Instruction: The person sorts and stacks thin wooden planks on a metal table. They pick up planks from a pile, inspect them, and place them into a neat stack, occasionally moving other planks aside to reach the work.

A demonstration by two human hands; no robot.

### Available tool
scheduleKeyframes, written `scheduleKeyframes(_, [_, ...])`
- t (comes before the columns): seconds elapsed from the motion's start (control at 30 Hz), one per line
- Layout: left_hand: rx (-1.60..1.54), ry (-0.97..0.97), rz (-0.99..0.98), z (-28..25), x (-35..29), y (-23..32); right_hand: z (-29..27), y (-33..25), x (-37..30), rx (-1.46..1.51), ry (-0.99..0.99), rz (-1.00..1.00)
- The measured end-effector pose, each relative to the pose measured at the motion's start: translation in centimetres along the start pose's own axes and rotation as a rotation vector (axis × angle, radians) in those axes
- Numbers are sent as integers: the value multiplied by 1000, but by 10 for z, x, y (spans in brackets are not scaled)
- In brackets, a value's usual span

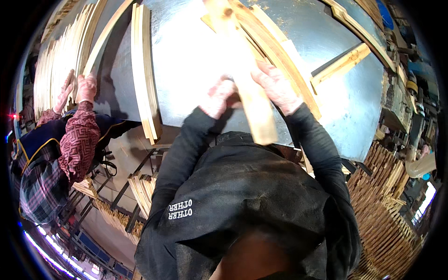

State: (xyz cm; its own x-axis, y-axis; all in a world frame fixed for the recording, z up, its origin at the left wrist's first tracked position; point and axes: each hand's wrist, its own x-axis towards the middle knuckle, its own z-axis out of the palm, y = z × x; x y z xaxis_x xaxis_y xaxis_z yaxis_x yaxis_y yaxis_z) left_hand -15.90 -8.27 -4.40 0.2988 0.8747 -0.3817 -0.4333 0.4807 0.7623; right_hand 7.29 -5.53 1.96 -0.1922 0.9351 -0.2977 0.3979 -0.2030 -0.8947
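A long pale wooden board (261, 122) with a dark knot near its far end slants across the metal table in front of me, its near end jutting toward my body. My right hand (277, 86) grips the board's right edge, fingers bent over it. On the opposite edge my left hand (220, 96) is closed against the board, its fingertips partly hidden. Glare washes out the board's middle. Beyond and to the right of it, several more wooden strips (275, 49) lie lengthwise, close to my right hand.
Two strips lie together (143, 74) left of my hands on the metal table (350, 116). A short piece (340, 67) lies right. A co-worker's hands (85, 88) touch a row of strips (63, 60) at far left. Stacked wood (382, 214) stands low at right.
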Motion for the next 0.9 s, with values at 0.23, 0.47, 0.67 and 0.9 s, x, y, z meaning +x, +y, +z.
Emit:
scheduleKeyframes(0.23, [30, 224, -203, 17, 15, -5, -54, 63, -34, -954, 266, 263])
scheduleKeyframes(0.47, [-92, 290, -183, 48, 12, -38, 1, -30, -65, -721, 21, 121])
scheduleKeyframes(0.67, [108, 491, -267, 68, 27, -35, -21, 70, -132, -964, 479, 21])
scheduleKeyframes(0.9, [450, 409, -127, 7, 54, -27, -78, 102, -193, -868, 263, 405])
